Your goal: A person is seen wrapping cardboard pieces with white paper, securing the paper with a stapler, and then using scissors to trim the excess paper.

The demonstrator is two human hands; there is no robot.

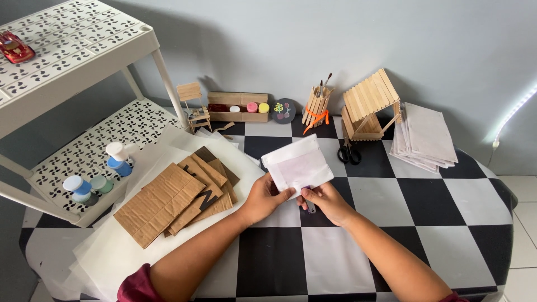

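Observation:
Both of my hands hold one folded sheet of white paper [298,165] above the black-and-white checkered table [335,263]. My left hand [264,197] pinches its lower left edge. My right hand [326,200] grips the lower right edge, and a small grey tool [310,208] pokes out beneath its fingers. Just left of my left hand lies a fanned stack of brown cardboard pieces [174,196] on large white sheets [112,246].
A white plastic shelf [84,61] stands at left with paint bottles [118,159] and a red toy car [15,48]. At the back sit a stick chair [193,106], paint tray [238,107], brush holder [316,106], stick house [370,106], scissors [349,152] and paper stack [425,137].

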